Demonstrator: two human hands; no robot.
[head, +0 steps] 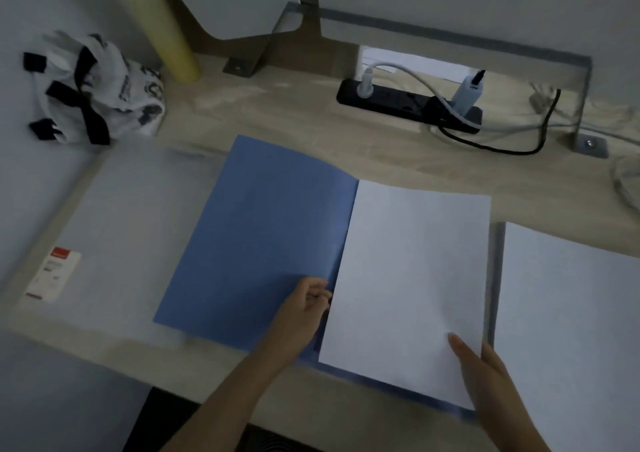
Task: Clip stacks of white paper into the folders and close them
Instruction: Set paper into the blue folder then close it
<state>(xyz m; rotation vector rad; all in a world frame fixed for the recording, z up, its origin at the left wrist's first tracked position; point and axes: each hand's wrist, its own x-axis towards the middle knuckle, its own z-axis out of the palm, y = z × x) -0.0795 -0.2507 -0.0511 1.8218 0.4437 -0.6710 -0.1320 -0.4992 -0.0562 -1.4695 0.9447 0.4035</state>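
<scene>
The paper stack [412,278] lies on the right half of the open blue folder [256,237]. Our right hand [485,365] pinches its near corner, thumb on top. Our left hand [304,309] curls at the spine; around what, we cannot tell. Risk: the sheets skew if that corner slips before clamping.
</scene>
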